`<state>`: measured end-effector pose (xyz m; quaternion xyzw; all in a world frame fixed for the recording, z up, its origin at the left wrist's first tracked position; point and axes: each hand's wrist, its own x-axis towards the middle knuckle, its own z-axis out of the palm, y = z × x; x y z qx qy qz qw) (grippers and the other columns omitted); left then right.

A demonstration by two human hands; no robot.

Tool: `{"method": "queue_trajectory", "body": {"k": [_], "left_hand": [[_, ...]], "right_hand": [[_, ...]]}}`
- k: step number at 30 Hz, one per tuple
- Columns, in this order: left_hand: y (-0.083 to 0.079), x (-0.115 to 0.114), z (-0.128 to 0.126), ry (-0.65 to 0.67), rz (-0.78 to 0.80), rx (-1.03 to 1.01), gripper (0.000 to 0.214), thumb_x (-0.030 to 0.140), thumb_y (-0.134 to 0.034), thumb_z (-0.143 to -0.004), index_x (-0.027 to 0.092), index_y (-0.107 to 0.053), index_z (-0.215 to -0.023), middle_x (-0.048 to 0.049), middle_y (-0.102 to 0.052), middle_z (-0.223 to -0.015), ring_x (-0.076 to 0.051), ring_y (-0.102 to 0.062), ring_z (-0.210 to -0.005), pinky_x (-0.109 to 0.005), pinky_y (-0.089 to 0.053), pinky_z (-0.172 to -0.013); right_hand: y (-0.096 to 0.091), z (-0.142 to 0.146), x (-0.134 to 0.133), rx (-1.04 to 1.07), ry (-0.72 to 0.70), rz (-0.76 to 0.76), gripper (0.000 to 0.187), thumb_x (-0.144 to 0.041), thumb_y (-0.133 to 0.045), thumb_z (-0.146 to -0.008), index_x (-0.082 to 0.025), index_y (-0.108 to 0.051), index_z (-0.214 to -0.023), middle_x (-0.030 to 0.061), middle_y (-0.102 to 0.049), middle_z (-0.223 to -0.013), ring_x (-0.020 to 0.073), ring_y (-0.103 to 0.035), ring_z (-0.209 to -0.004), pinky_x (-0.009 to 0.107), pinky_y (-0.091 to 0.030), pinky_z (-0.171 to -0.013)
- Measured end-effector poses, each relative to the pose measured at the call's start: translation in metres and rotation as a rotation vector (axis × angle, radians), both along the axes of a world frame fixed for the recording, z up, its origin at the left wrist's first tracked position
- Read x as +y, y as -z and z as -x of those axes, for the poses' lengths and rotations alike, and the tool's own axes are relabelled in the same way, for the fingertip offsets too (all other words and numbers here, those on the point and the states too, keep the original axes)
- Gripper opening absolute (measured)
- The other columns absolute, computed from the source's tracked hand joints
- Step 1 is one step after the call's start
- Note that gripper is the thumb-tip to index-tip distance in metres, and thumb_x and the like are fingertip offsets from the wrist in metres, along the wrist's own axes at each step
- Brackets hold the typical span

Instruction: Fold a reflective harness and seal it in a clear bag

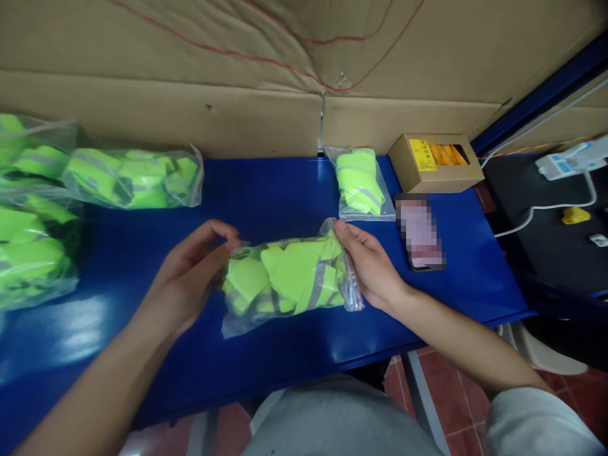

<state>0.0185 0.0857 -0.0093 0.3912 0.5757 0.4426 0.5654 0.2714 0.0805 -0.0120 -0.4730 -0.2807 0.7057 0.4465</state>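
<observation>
Between my two hands, just above the blue table, is a clear zip bag (pixel 289 278) packed with folded neon-yellow fabric that has grey reflective strips. My left hand (pixel 194 266) pinches the bag's upper left corner, its fingertips partly hidden behind the plastic. At the other end, my right hand (pixel 368 263) grips the zip edge, thumb on top and fingers behind. A smaller bag of neon fabric (pixel 360 182) lies flat beyond my right hand. To the left rest more filled bags, among them a long one (pixel 135 177) and a bulky one (pixel 33 247).
A phone (pixel 420 233) with a blurred screen lies right of my right hand on the blue table (pixel 266 196). Behind it stands a cardboard box (pixel 434 163) with orange contents. Brown cardboard (pixel 190 120) lines the back. A white power strip (pixel 572 158) and cable sit at far right.
</observation>
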Motion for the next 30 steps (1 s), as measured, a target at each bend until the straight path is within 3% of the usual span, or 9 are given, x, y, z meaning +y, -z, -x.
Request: {"method": "queue_trajectory", "body": {"k": [3, 7, 11, 14, 16, 20, 25, 30], "left_hand": [[-0.002, -0.002, 0.000, 0.082, 0.018, 0.015, 0.043, 0.054, -0.090, -0.069, 0.024, -0.077, -0.097, 0.0000, -0.056, -0.064, -0.011, -0.046, -0.047, -0.019, -0.038, -0.039], [-0.009, -0.002, 0.001, 0.128, 0.057, -0.032, 0.041, 0.052, -0.095, -0.065, 0.021, -0.075, -0.082, -0.0007, -0.058, -0.063, -0.010, -0.048, -0.046, -0.019, -0.039, -0.038], [-0.015, 0.004, 0.003, -0.096, -0.011, -0.139, 0.033, 0.030, -0.096, -0.060, 0.019, -0.068, -0.072, 0.0031, -0.055, -0.057, -0.007, -0.046, -0.043, -0.015, -0.037, -0.038], [-0.016, 0.011, 0.004, -0.263, -0.094, -0.150, 0.029, 0.019, -0.092, -0.059, 0.018, -0.066, -0.073, 0.0026, -0.063, -0.069, -0.006, -0.053, -0.048, -0.014, -0.045, -0.043], [-0.015, 0.013, 0.005, -0.293, -0.121, -0.149, 0.028, 0.017, -0.091, -0.062, 0.018, -0.067, -0.076, 0.0026, -0.066, -0.074, -0.006, -0.054, -0.049, -0.015, -0.046, -0.043], [-0.011, 0.014, 0.005, -0.280, -0.135, -0.141, 0.033, 0.022, -0.095, -0.062, 0.018, -0.068, -0.080, 0.0040, -0.064, -0.068, -0.007, -0.053, -0.047, -0.016, -0.043, -0.041], [-0.009, 0.013, 0.004, -0.272, -0.146, -0.111, 0.048, 0.037, -0.104, -0.053, 0.019, -0.068, -0.081, 0.0045, -0.061, -0.063, -0.009, -0.052, -0.047, -0.018, -0.041, -0.041], [-0.003, 0.013, 0.004, -0.242, -0.218, -0.050, 0.043, 0.041, -0.099, -0.065, 0.019, -0.072, -0.089, 0.0041, -0.058, -0.064, -0.010, -0.048, -0.052, -0.021, -0.037, -0.046]], "right_hand": [[0.002, -0.001, 0.001, -0.002, 0.036, 0.001, 0.053, -0.066, -0.084, -0.081, -0.022, -0.055, -0.076, -0.0058, -0.053, -0.067, 0.0094, -0.047, -0.059, 0.025, -0.043, -0.058], [0.002, -0.002, 0.002, -0.021, 0.047, 0.005, 0.054, -0.065, -0.084, -0.081, -0.023, -0.051, -0.074, -0.0069, -0.047, -0.063, 0.0082, -0.041, -0.055, 0.024, -0.039, -0.053], [0.000, -0.002, 0.002, -0.010, -0.052, -0.029, 0.051, -0.062, -0.088, -0.078, -0.021, -0.057, -0.076, -0.0073, -0.051, -0.064, 0.0067, -0.044, -0.054, 0.022, -0.039, -0.049], [0.000, -0.005, 0.004, 0.022, -0.176, -0.042, 0.039, -0.049, -0.090, -0.080, -0.019, -0.068, -0.092, -0.0040, -0.064, -0.075, 0.0093, -0.059, -0.065, 0.023, -0.052, -0.058], [0.001, -0.009, 0.006, 0.021, -0.227, -0.046, 0.034, -0.036, -0.090, -0.080, -0.018, -0.071, -0.101, -0.0017, -0.069, -0.083, 0.0110, -0.065, -0.074, 0.025, -0.058, -0.065], [0.005, -0.015, 0.013, -0.014, -0.279, -0.073, 0.026, -0.023, -0.086, -0.081, -0.018, -0.073, -0.102, 0.0000, -0.073, -0.088, 0.0115, -0.069, -0.077, 0.025, -0.060, -0.067], [0.008, -0.015, 0.015, -0.048, -0.264, -0.066, 0.024, -0.024, -0.087, -0.080, -0.017, -0.075, -0.100, -0.0013, -0.074, -0.081, 0.0100, -0.068, -0.072, 0.023, -0.058, -0.064], [0.006, -0.017, 0.016, -0.110, -0.262, -0.127, 0.029, -0.032, -0.094, -0.074, -0.017, -0.074, -0.089, -0.0030, -0.072, -0.075, 0.0083, -0.066, -0.065, 0.021, -0.054, -0.059]]}}
